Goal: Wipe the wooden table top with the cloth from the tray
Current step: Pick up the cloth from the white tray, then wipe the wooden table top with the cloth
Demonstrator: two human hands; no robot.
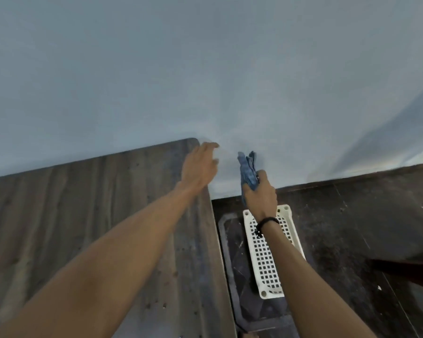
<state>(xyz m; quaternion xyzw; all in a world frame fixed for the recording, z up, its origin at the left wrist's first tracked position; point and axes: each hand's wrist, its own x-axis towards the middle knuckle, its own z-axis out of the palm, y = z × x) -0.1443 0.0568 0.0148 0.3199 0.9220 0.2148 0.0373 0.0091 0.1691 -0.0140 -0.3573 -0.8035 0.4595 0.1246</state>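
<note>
Above the white perforated plastic tray (274, 254), the right hand (260, 198) clutches the crumpled blue cloth (249, 170) while the left hand (199, 167) hovers slack-fingered over the grey wooden table top (83, 215); a loose grip could drop it floorward.

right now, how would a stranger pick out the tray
Start at the wooden table top on the left and look past its right edge, down at the dark floor. The tray lies there, below the right hand gripping the blue cloth: white plastic, pierced with square holes, the only pale thing there.
</note>
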